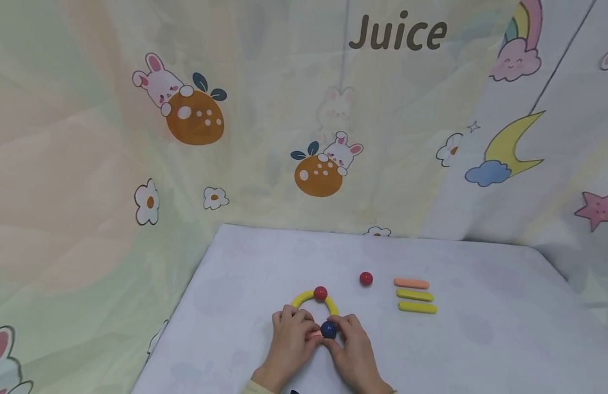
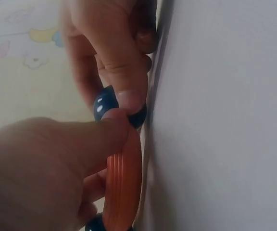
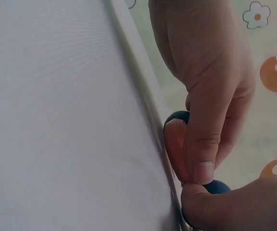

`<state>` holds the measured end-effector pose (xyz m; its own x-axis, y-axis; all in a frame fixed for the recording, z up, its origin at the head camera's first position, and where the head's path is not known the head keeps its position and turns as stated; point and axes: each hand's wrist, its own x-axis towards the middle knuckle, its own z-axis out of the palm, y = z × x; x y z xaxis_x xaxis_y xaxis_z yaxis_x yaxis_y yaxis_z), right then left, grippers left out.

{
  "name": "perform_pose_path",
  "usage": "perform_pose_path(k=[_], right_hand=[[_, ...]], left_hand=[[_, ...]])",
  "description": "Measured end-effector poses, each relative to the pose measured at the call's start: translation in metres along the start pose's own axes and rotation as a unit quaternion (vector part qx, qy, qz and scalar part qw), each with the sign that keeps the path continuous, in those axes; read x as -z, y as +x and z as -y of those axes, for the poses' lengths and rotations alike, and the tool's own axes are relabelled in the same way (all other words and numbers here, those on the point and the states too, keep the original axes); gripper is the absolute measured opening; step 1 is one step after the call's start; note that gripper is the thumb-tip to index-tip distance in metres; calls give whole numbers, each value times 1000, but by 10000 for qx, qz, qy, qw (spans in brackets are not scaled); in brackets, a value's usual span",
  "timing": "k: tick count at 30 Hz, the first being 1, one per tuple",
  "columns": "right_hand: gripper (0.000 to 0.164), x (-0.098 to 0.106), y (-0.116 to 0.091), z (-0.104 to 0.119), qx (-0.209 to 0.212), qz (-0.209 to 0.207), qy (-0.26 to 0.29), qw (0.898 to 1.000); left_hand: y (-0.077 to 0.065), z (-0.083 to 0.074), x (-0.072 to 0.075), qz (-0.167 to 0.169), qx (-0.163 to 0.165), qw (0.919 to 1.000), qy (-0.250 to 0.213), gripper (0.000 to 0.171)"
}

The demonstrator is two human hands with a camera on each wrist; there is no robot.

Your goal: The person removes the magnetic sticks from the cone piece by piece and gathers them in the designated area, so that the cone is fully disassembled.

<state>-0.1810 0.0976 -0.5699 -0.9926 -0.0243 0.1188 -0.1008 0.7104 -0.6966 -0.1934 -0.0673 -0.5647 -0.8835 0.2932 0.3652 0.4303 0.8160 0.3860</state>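
Left fingers (image 1: 306, 327) pinch the orange stick (image 2: 123, 185) near one end, right fingers (image 1: 344, 324) the blue ball (image 1: 328, 330), sensible holds if both are light, stiff.

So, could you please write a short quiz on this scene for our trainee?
1. In the head view, how many sticks lie to the right of the loose red ball?
2. True or false: the loose red ball touches one of those sticks.
3. Which ball does the right grip hold: A) red, B) blue, C) yellow?

Key:
1. Three.
2. False; it lies apart from them.
3. B, a blue ball.
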Motion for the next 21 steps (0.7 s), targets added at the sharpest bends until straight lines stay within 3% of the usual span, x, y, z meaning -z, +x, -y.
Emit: perform_pose_path(k=[5, 10, 14, 17, 21], right_hand=[[44, 4, 1, -3, -66, -158, -82, 9998], [40, 9, 2, -8, -299, -580, -545, 9964], [38, 11, 4, -11, -500, -634, -682, 9944], [39, 11, 6, -12, -675, -674, -740, 9927], [41, 12, 7, -15, -826, -837, -707, 9905]], left_hand=[[2, 2, 2, -150, 90, 9998, -134, 19], [5, 6, 3, -468, 825, 9955, -87, 21], [6, 13, 5, -892, 1501, 9846, -35, 47], [5, 20, 7, -945, 1742, 9802, 40, 52], [3, 32, 13, -1124, 1861, 9761, 73, 41]])
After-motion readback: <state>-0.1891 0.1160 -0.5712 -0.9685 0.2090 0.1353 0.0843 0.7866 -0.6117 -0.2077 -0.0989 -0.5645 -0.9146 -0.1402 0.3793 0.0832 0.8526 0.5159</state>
